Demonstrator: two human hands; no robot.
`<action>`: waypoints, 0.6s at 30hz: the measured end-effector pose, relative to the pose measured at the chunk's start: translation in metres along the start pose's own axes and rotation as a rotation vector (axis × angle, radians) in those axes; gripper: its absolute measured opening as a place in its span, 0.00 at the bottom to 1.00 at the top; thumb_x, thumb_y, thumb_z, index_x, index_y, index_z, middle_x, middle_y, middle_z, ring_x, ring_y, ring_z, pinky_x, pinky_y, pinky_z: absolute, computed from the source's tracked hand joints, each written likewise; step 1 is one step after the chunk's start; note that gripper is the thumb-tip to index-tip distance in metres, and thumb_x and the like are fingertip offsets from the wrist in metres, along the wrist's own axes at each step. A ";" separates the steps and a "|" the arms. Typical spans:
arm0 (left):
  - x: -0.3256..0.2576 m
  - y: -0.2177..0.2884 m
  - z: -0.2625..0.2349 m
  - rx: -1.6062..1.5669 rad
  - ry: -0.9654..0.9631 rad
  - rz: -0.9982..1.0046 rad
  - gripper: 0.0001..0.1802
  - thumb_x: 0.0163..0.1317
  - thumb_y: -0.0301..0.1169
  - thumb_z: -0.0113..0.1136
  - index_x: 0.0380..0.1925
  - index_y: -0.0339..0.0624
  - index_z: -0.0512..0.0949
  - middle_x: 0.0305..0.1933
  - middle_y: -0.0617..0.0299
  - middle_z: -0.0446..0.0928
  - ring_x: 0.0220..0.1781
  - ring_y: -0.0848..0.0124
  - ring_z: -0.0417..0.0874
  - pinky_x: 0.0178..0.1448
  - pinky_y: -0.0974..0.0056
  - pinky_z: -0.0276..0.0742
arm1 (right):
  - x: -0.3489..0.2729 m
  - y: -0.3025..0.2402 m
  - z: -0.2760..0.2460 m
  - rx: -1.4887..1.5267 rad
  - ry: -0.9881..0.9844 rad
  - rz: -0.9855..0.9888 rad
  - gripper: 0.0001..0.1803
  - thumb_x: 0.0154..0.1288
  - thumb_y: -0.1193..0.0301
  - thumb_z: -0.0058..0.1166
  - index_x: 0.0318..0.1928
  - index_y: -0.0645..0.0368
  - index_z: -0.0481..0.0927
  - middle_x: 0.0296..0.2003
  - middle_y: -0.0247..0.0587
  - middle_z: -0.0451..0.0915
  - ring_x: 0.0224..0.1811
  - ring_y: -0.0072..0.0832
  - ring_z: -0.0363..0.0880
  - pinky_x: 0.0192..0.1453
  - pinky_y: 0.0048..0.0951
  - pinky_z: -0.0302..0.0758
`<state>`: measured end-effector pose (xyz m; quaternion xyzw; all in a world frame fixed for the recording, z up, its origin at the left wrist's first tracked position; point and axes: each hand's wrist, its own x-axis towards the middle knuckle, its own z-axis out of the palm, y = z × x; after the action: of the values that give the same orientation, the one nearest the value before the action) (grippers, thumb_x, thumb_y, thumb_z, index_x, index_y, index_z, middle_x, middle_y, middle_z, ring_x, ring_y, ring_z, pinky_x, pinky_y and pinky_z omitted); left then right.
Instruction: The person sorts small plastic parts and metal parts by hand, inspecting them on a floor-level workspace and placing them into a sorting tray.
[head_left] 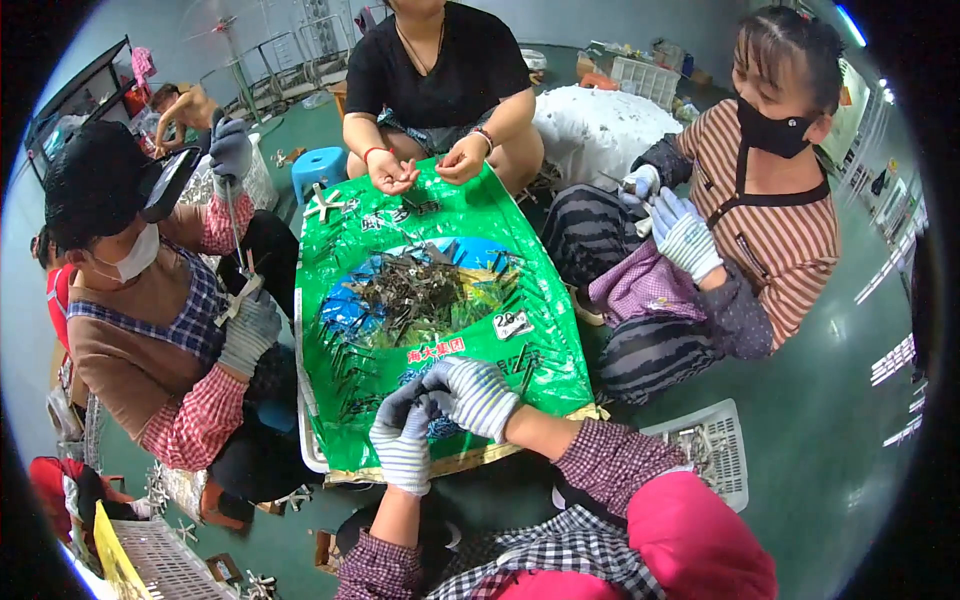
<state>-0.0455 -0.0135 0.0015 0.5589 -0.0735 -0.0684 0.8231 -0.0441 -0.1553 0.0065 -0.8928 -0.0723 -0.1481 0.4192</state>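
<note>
Both gloved hands – left hand (403, 437), right hand (470, 392) – pinch together, grip unclear, beside one metal-clip pile (415, 290) on a green sack (520, 250); three co-workers around.

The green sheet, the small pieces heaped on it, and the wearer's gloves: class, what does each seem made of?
Green sheet: probably woven plastic sacking, glossy and creased. Small pieces: likely metal, grey with dull glints. Gloves on the left hand and right hand: knitted fabric, striped and ribbed.

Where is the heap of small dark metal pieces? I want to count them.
In the head view, the heap of small dark metal pieces lies mid-frame on the green plastic sack, beyond both gloved hands.
</note>
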 end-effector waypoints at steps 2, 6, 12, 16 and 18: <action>0.001 0.002 -0.002 -0.033 0.011 0.060 0.15 0.57 0.26 0.60 0.44 0.33 0.75 0.45 0.56 0.77 0.45 0.70 0.77 0.52 0.66 0.73 | 0.003 -0.005 -0.003 -0.034 0.052 -0.164 0.09 0.50 0.70 0.56 0.34 0.55 0.76 0.31 0.44 0.78 0.36 0.43 0.76 0.40 0.40 0.72; -0.001 0.002 -0.004 -0.006 0.035 0.092 0.16 0.57 0.27 0.60 0.44 0.32 0.75 0.45 0.55 0.77 0.45 0.71 0.77 0.52 0.66 0.73 | 0.000 -0.005 0.000 0.059 0.038 -0.207 0.09 0.50 0.71 0.56 0.34 0.55 0.76 0.31 0.43 0.78 0.35 0.43 0.76 0.40 0.40 0.72; -0.003 0.004 -0.006 -0.001 0.026 0.042 0.16 0.58 0.25 0.59 0.46 0.31 0.74 0.46 0.57 0.77 0.47 0.73 0.76 0.56 0.66 0.69 | 0.000 -0.004 0.003 0.129 0.058 -0.192 0.08 0.54 0.70 0.56 0.34 0.59 0.76 0.30 0.44 0.79 0.33 0.37 0.79 0.38 0.32 0.75; -0.006 0.009 -0.005 0.016 0.041 0.070 0.15 0.58 0.24 0.58 0.46 0.32 0.75 0.48 0.57 0.76 0.48 0.72 0.76 0.57 0.66 0.69 | 0.000 -0.005 0.009 0.332 0.009 -0.007 0.08 0.54 0.73 0.56 0.35 0.61 0.75 0.30 0.44 0.79 0.32 0.31 0.78 0.39 0.30 0.74; -0.007 0.013 -0.002 0.018 0.052 0.091 0.15 0.58 0.24 0.58 0.46 0.33 0.75 0.48 0.57 0.76 0.49 0.72 0.76 0.57 0.66 0.69 | 0.001 -0.006 0.008 0.450 0.007 0.064 0.07 0.55 0.74 0.56 0.35 0.62 0.75 0.30 0.43 0.80 0.32 0.26 0.77 0.39 0.29 0.74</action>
<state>-0.0514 -0.0052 0.0126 0.5639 -0.0778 -0.0158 0.8220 -0.0432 -0.1453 0.0058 -0.7782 -0.0735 -0.1180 0.6124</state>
